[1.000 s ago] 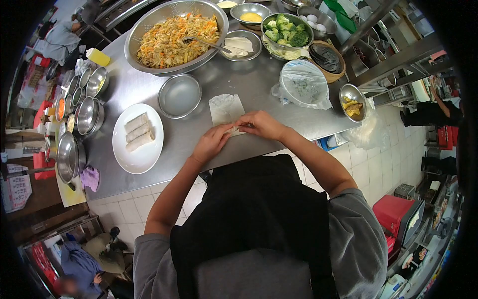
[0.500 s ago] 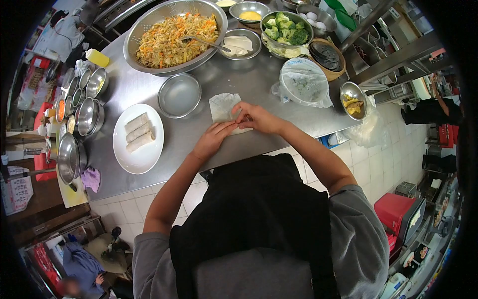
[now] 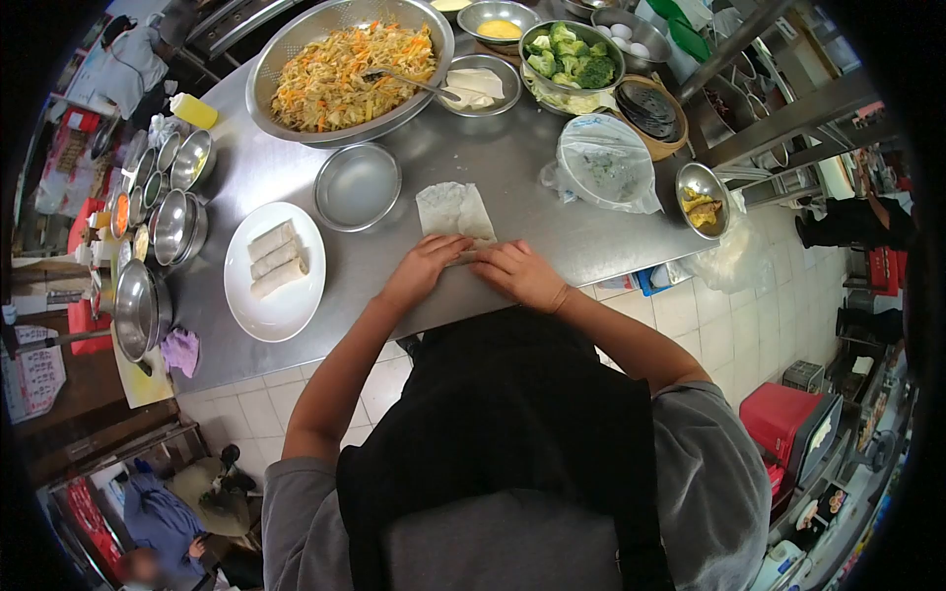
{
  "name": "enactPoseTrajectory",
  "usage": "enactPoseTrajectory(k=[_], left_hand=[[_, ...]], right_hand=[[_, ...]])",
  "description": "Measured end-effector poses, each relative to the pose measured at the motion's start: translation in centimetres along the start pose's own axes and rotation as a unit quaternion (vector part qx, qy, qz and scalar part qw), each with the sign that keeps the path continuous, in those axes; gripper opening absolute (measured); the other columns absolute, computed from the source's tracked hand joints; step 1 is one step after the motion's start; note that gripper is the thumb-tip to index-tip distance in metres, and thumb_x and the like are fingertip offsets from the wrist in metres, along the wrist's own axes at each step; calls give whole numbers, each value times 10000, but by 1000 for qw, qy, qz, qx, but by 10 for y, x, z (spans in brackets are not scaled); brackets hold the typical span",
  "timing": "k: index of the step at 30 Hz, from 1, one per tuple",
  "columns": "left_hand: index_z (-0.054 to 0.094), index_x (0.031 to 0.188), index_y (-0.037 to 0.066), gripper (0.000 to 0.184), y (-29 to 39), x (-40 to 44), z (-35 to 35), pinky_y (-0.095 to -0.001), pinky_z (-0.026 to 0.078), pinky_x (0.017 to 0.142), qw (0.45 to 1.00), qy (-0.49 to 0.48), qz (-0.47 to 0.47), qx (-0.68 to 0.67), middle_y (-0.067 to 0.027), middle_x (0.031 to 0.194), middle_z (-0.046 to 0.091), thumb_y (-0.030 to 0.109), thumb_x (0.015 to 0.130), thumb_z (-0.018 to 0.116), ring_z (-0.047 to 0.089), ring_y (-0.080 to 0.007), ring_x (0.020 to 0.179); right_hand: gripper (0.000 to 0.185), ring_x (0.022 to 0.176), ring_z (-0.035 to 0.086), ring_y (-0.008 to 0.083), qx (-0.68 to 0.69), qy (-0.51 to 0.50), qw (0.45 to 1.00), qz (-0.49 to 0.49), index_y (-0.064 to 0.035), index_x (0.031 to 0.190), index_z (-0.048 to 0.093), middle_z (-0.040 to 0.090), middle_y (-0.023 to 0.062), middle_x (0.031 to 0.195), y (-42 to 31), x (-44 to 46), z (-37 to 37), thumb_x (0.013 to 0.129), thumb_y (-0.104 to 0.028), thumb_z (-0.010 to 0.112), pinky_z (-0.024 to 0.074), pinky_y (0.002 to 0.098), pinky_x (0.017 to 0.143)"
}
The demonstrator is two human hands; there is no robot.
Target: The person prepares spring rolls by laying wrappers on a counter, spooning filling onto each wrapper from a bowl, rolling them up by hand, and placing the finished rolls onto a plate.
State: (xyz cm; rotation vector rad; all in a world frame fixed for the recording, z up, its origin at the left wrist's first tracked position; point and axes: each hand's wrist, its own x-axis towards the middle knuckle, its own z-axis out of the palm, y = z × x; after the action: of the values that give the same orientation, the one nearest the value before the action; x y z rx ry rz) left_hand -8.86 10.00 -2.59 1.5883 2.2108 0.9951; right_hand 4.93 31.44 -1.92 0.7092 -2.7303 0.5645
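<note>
A pale spring roll wrapper [image 3: 455, 209] lies on the steel table in front of me, its far part flat and its near part rolled up. My left hand [image 3: 422, 273] grips the left end of the roll, fingers closed over it. At the other end my right hand [image 3: 524, 277] presses its fingers together on the roll. Most of the rolled part is hidden under the fingers. To the left, finished spring rolls [image 3: 276, 259] lie side by side on a white oval plate [image 3: 239, 313]. A shallow metal bowl [image 3: 357, 187] stands between the plate and the wrapper.
A big perforated bowl [image 3: 258, 98] holds shredded vegetable filling with a spoon. Behind stand bowls of broccoli [image 3: 569, 59] and eggs [image 3: 628, 41]. A plastic-covered bowl [image 3: 606, 163] is at right. Stacked metal bowls [image 3: 172, 229] line the left edge. Other people are in the background.
My right hand has come down from its raised pinch above the wrapper and now lies lower, on the roll's right end. The left hand has shifted slightly; more of the wrapper shows.
</note>
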Motion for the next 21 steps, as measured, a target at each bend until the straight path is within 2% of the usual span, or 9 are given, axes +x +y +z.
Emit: enactPoseTrajectory(k=[6,11,14,18,20,21], left_hand=[[674,1258,46,304,-7,7,-5,-401,481,1024,997,-7,-42,-59,-161,1264,672,95,980,561,628,-332,1164],[651,1249,36,270,-3,12,-13,-379,479,1020,983,-29,-141,-112,-150,1251,684,117,1003,576,657,-300,1137],[610,1219,33,227,4,14,-12,-369,489,994,938,17,-229,-258,-135,1222,698,97,1002,592,667,-267,1129],[525,1264,52,280,-2,14,-10,-360,493,983,953,6,-198,-228,-132,1197,700,69,995,603,658,-248,1149],[500,1311,64,335,-6,12,-11,-358,490,990,966,-11,-158,-204,-138,1220,686,66,993,604,649,-256,1170],[484,1323,72,345,-11,11,-10,-349,488,991,976,-12,-139,-167,-152,1326,614,78,998,601,602,-257,1236]], right_hand=[[548,1251,539,223,-32,48,997,52,-76,1448,514,560,56,1392,1,1,17,907,-162,520,392,416,1058],[541,1248,543,232,-72,53,995,39,-74,1447,510,568,75,1384,13,5,19,922,-202,534,387,433,1073],[541,1235,543,238,-25,56,997,40,-88,1446,516,581,70,1352,17,8,21,931,-241,584,391,436,1059],[528,1208,548,244,5,37,998,47,-126,1419,555,612,44,1282,26,14,26,921,-251,679,413,420,1011],[499,1211,538,244,19,5,998,57,-154,1414,564,616,35,1265,30,17,25,934,-249,663,412,418,1000],[486,1213,534,245,26,-11,998,63,-169,1412,569,618,31,1257,33,18,25,940,-248,655,411,417,994]])
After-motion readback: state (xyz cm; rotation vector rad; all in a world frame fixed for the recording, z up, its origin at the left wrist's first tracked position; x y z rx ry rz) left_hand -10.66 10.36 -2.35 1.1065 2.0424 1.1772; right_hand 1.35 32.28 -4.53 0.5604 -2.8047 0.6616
